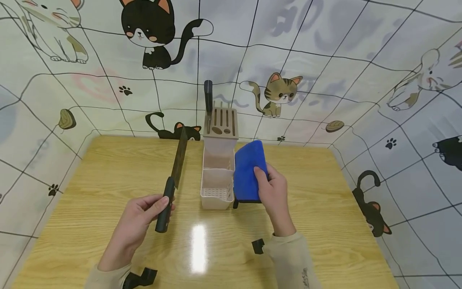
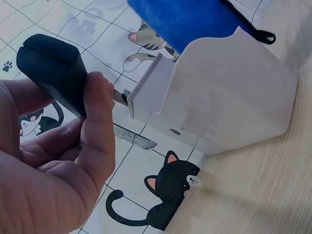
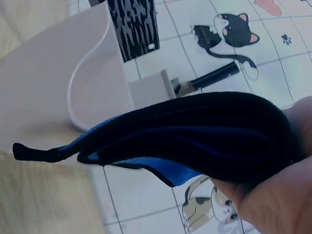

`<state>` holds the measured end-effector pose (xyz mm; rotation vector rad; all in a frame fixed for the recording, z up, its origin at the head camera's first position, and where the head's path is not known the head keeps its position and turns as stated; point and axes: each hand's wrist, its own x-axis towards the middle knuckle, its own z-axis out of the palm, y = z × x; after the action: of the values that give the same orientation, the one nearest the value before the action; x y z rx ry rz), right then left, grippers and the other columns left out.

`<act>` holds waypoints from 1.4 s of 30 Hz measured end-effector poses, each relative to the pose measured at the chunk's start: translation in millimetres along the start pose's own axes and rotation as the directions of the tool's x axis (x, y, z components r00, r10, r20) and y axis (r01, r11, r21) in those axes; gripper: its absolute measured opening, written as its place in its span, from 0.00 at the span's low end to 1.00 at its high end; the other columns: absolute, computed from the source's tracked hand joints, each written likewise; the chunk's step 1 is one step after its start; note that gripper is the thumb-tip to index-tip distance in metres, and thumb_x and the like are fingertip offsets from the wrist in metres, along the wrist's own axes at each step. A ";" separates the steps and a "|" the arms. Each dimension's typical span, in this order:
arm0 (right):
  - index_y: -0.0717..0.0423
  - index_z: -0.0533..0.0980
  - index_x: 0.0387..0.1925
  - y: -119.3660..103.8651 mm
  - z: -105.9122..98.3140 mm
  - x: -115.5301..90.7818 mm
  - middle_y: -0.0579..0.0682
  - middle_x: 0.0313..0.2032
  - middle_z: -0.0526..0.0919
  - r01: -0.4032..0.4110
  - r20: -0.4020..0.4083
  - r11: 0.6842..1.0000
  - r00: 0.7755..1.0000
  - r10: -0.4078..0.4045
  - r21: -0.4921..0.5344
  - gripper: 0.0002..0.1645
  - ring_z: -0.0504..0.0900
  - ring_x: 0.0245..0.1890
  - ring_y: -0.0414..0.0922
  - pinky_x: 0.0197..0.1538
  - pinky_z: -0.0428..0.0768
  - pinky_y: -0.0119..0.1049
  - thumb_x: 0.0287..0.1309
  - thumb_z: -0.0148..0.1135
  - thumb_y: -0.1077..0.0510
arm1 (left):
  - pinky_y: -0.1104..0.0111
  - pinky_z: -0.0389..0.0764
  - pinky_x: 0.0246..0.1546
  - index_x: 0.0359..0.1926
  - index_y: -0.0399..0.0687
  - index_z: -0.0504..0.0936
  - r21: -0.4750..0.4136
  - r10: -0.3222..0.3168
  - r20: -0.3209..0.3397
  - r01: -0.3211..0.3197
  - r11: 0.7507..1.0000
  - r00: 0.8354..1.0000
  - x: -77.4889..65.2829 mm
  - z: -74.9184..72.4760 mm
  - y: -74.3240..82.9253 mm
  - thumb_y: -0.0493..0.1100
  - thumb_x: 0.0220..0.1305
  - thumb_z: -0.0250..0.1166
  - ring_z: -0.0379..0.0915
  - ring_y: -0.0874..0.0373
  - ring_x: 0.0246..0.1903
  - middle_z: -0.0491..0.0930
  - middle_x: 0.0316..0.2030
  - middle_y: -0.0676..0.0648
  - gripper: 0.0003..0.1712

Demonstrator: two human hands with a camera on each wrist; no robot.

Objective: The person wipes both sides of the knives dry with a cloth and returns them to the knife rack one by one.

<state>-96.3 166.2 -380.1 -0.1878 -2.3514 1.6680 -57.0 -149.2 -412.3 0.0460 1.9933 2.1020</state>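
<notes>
My left hand grips the black handle of a kitchen knife, thumb laid along it, blade pointing up and away. In the left wrist view the handle end faces the camera between thumb and fingers. The knife's dark-patterned blade also shows in the right wrist view. My right hand holds a folded blue cloth with black edging and a small loop, thumb on its near face. Between the hands stands a pale plastic knife holder, the cloth close along its right side.
Another black-handled knife stands in the holder's slotted back section. Two open compartments lie in front of it. The wooden table meets cat-printed walls at the back and sides. Black straps show near the sleeves.
</notes>
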 end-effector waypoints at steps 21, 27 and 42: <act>0.57 0.80 0.52 -23.8 43.0 -2.2 0.58 0.43 0.86 0.271 0.085 0.960 0.957 -0.277 0.067 0.15 0.87 0.38 0.53 0.40 0.84 0.47 0.68 0.56 0.57 | 0.65 0.83 0.41 0.52 0.24 0.77 -0.081 0.082 0.080 -0.076 0.994 0.993 -3.3 14.0 10.9 0.39 0.72 0.55 0.83 0.56 0.37 0.85 0.38 0.48 0.18; 0.57 0.80 0.52 -26.4 49.1 -3.8 0.57 0.44 0.86 0.300 0.112 0.951 0.945 -0.307 0.077 0.15 0.87 0.39 0.52 0.41 0.84 0.48 0.68 0.56 0.57 | 0.66 0.83 0.41 0.53 0.21 0.75 -0.078 0.081 0.093 -0.073 0.994 0.992 -5.3 20.2 18.8 0.38 0.72 0.56 0.83 0.55 0.39 0.85 0.38 0.48 0.20; 0.57 0.81 0.49 -19.5 63.3 -15.8 0.56 0.42 0.86 0.320 0.140 0.943 0.934 -0.330 0.087 0.14 0.87 0.37 0.50 0.40 0.85 0.45 0.68 0.55 0.58 | 0.65 0.82 0.41 0.51 0.22 0.76 -0.065 0.126 0.122 -0.119 0.991 0.985 -9.9 29.9 25.7 0.36 0.72 0.56 0.83 0.53 0.38 0.85 0.38 0.44 0.17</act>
<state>-97.9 98.2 -383.6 0.3371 -2.2749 1.6369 -45.7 -122.9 -383.6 0.2909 1.9010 2.1704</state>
